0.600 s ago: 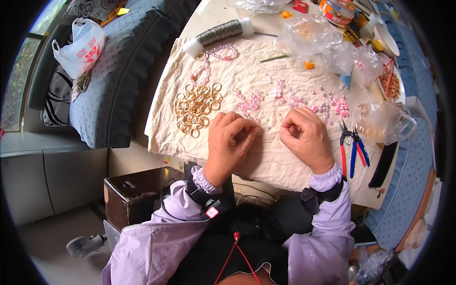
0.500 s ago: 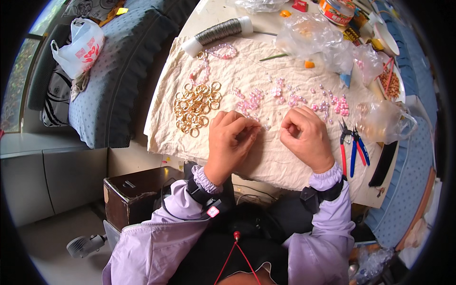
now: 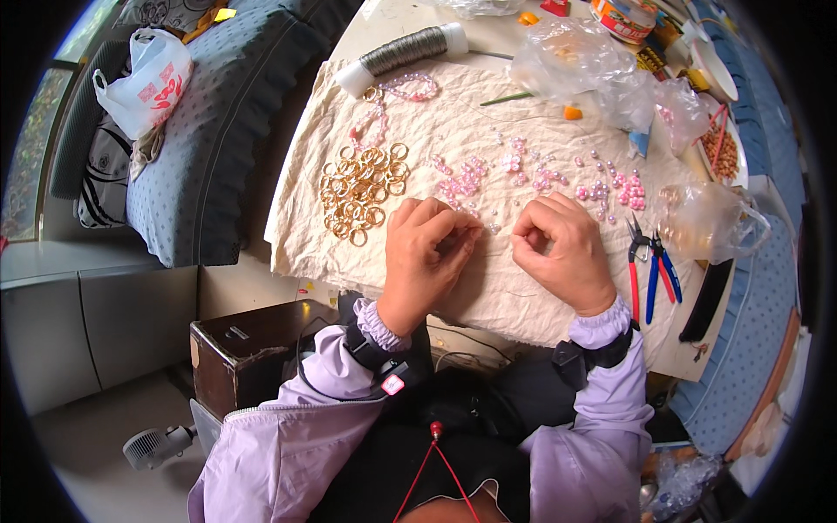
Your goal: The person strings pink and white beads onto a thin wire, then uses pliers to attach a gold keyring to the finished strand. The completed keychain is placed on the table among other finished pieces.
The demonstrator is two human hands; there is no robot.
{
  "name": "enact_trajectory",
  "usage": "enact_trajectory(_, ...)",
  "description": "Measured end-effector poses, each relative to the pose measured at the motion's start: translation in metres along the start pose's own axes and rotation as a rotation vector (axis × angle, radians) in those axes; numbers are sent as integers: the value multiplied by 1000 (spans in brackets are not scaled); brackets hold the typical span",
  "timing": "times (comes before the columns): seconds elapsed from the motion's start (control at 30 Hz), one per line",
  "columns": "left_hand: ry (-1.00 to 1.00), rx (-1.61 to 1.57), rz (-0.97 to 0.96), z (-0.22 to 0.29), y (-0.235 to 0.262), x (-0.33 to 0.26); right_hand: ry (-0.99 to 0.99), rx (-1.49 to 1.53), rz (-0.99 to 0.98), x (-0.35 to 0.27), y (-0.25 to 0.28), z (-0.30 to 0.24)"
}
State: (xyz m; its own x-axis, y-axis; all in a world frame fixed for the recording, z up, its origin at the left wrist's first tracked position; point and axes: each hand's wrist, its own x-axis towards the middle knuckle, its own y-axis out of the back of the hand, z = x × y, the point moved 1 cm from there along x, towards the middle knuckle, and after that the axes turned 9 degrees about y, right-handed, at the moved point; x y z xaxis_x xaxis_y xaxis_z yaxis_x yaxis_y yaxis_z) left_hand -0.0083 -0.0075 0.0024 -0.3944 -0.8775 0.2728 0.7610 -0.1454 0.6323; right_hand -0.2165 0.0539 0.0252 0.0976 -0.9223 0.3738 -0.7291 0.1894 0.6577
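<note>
My left hand (image 3: 427,248) is closed in a pinch above the cream cloth (image 3: 506,309), thumb against forefinger. A short way to its right, my right hand (image 3: 562,253) is also curled into a pinch. Whatever either set of fingertips holds is too fine to make out. Just beyond the hands lie loose pink and pearly beads (image 3: 466,181), with a denser cluster of bright pink beads (image 3: 629,192) farther right. Beside my left hand is a heap of gold-coloured rings (image 3: 357,187). A strand of pink beads (image 3: 414,87) runs behind the rings.
A spool of grey wire (image 3: 403,54) lies at the back. Pliers (image 3: 652,270) with red and blue handles rest right of my right hand. Clear plastic bags (image 3: 575,65), a bowl (image 3: 732,152) and a round tin (image 3: 623,19) crowd the right and far side.
Both hands keep almost the same pinched pose and place. The whole view has shifted very slightly; nothing on the cloth has visibly been moved.
</note>
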Motion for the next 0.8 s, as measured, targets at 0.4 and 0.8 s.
enact_trajectory(0.4,-9,11,-12,1,1,0,5,-39,-3,0,-1,0)
enact_trajectory(0.8,-54,48,-8,2,0,0,31,-58,-7,0,-1,-2)
